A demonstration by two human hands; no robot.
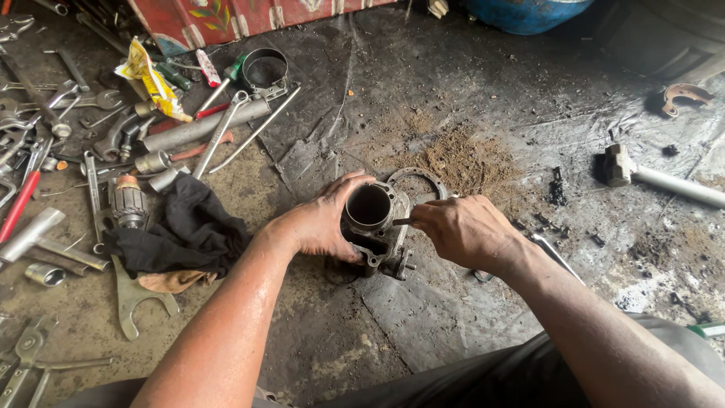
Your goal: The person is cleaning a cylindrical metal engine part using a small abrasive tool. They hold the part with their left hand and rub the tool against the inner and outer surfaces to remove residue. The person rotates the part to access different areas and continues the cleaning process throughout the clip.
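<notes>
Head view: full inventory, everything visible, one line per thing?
Engine cylinder: one, grey metal, open bore up, floor centre.
Thin tool: one, dark, at the cylinder's rim.
Ring gasket: one, dark, behind the cylinder.
Black cloth: one, left of the cylinder.
Wrenches and spanners: many, steel, scattered far left.
Yellow packet: one, upper left.
Round clamp band: one, metal, top.
Hammer: one, pale handle, right.
Blue tub: one, top edge.
Left hand: grips the cylinder.
Right hand: holds the thin tool.

Grimy, oil-stained concrete floor (dirt patch mid-floor), painted red panel behind.
</notes>
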